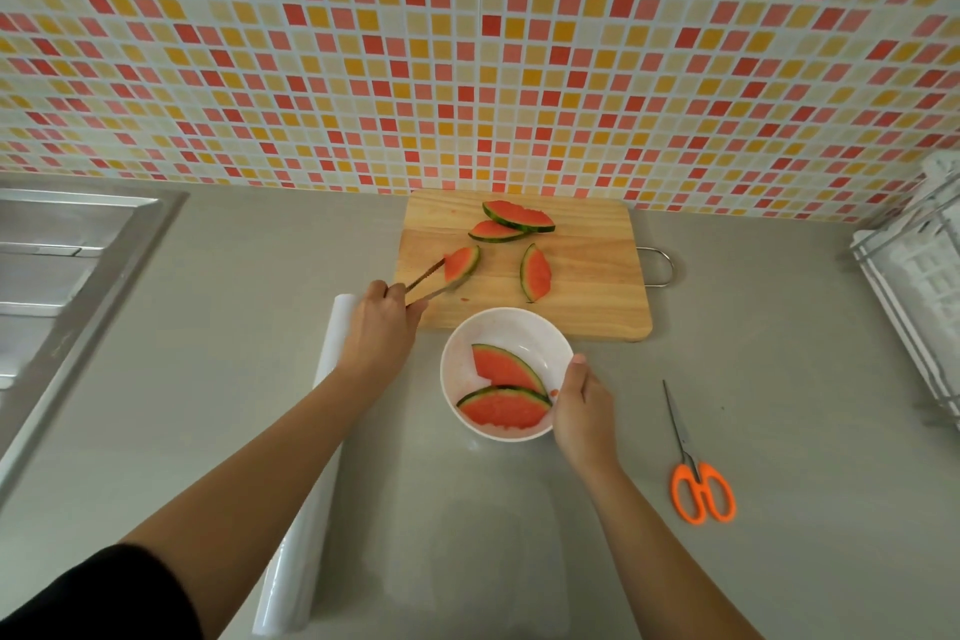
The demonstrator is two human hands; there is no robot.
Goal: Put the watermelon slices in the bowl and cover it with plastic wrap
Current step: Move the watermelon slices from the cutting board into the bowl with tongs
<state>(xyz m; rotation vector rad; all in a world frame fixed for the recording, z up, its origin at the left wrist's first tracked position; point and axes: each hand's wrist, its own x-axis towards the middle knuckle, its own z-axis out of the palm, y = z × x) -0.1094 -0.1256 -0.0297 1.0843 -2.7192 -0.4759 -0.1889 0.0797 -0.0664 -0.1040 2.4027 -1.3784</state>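
Note:
A white bowl (540, 327) stands on the grey counter just in front of a wooden cutting board (587, 286). Two watermelon slices (504, 405) lie inside it. My left hand (376, 327) is shut on metal tongs (426, 283), whose tips pinch a watermelon slice (462, 263) at the board's left edge. Three more slices (519, 216) (493, 230) (536, 273) rest on the board. My right hand (582, 405) grips the bowl's right rim. A roll of plastic wrap (306, 509) lies on the counter under my left forearm.
Orange-handled scissors (698, 478) lie on the counter right of the bowl. A steel sink and drainboard (62, 265) fill the left side. A white dish rack (919, 286) stands at the right edge. A tiled wall rises behind the board.

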